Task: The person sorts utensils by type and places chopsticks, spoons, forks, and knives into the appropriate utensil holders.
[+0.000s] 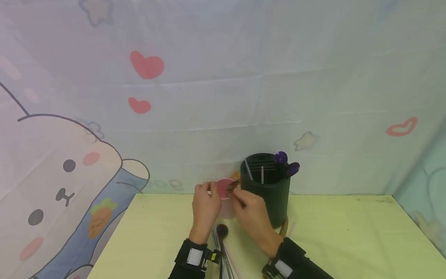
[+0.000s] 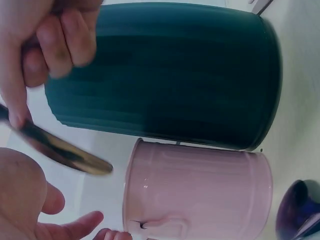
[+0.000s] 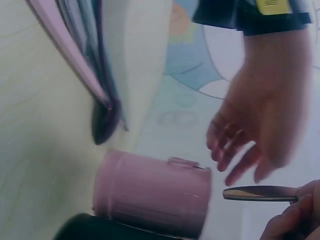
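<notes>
Above pink cup [image 2: 200, 192], right fingers [image 2: 55, 47] pinch utensil [image 2: 67, 154]

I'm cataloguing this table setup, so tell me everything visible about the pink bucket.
The pink bucket has smooth-looking sides with faint bands, a rim and a small handle-like fitting; it looks like painted metal or plastic. It stands upright and open-topped on the pale table, close beside the dark green container; whether they touch is unclear.
</notes>
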Demonstrator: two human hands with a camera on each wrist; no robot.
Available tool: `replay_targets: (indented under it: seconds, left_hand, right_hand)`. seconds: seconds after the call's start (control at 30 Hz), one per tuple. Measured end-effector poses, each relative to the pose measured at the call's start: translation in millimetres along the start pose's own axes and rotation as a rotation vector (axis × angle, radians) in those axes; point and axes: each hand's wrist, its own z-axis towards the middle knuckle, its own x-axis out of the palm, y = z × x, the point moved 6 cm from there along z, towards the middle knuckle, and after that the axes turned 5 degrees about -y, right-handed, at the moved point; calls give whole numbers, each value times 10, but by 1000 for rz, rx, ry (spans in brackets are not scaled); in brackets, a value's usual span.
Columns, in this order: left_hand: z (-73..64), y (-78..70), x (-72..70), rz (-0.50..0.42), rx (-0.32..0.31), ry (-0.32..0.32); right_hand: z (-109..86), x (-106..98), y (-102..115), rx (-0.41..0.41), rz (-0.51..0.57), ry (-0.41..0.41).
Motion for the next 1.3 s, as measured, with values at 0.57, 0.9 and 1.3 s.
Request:
replay_targets:
  seconds: [0.57, 0.9, 1.3]
  left_hand:
    - [-13, 32, 51, -21, -45, 24]
    - [-6, 54, 70, -48, -87, 50]
    - [-24, 78, 1, 39, -104, 47]
  right_hand:
    - [-166, 413, -342, 187, -174, 145]
    - [-189, 454, -370, 212, -236, 210]
    - [-267, 20, -140, 185, -196, 180]
